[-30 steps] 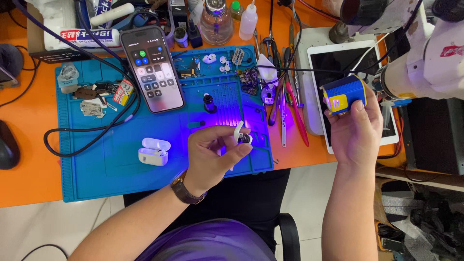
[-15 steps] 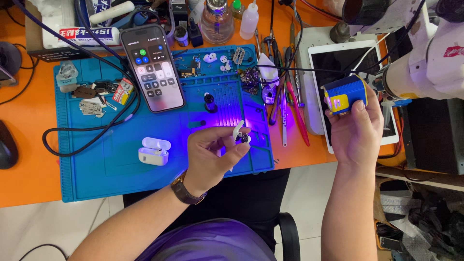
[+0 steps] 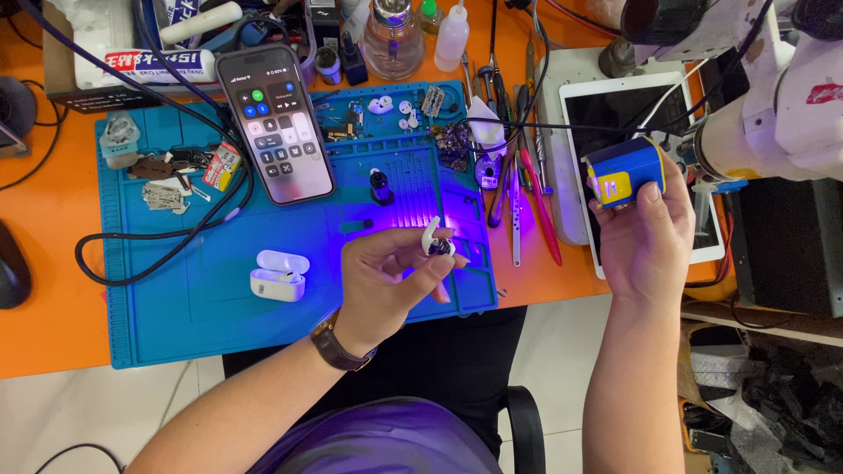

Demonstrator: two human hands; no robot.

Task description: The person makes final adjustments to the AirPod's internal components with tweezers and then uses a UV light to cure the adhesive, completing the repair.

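While both hands are raised over the work, this is how things lie:
Left hand (image 3: 386,276): fingers pinched together on a small white plastic earbud (image 3: 434,240), held just above the near right part of the blue silicone work mat (image 3: 176,316), in a violet glow.
Right hand (image 3: 648,237): fingers wrapped around a squat blue cylinder with a yellow label (image 3: 625,170), held above the white-framed tablet (image 3: 606,105) at the right of the orange tabletop (image 3: 53,325).
Earbud, handling: judged very light, rigid and smooth, so likely slippery and easily dropped; its open end looks delicate, so the hard outer shell and stem seem the safest places to pinch.
Blue cylinder, handling: looks stiff and compact, light enough for one hand; gripping round its side wall suits it.
Nearby on the mat: open white charging case (image 3: 278,275) to the left of the left hand; black smartphone with lit screen (image 3: 276,123) farther off.
Right of the mat: red-handled tools (image 3: 536,189).
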